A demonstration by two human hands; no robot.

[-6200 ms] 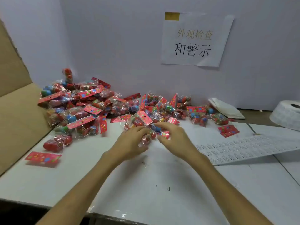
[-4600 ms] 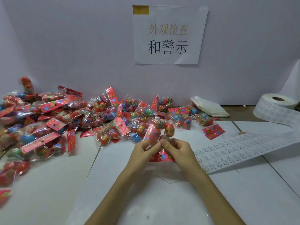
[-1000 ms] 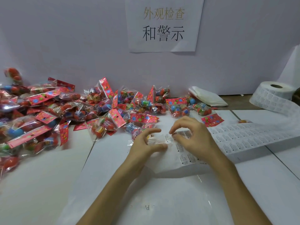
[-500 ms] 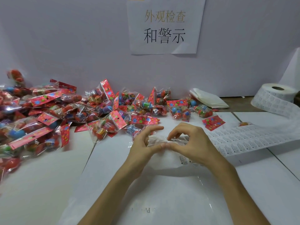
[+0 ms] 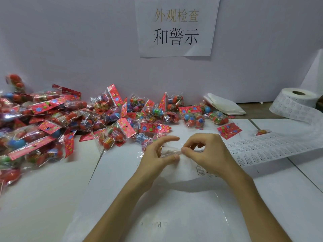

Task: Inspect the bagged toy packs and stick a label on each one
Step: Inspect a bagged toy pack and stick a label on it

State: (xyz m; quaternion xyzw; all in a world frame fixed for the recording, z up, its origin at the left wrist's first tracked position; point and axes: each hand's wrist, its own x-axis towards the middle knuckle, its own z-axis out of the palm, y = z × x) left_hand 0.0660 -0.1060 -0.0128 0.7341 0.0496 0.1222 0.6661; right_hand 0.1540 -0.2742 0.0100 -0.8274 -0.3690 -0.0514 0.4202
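A paper sign (image 5: 176, 27) with two rows of Chinese characters, the upper row gold and the lower black, hung on a plain white wall (image 5: 70, 41). Below the sign and to its right, a stack of folded white sheets (image 5: 224, 104) lay against the wall's foot. Far below the sign, a clear plastic sheet (image 5: 174, 212) with faint print lay flat on the white table (image 5: 35, 198).

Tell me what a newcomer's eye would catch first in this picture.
First, the big heap of red toy packs filling the left and the middle back. Next, the paper sign with Chinese characters, top centre. In the middle, the left hand and right hand pinch a pale crinkled piece, seemingly the near end of the label strip running from the roll at right.
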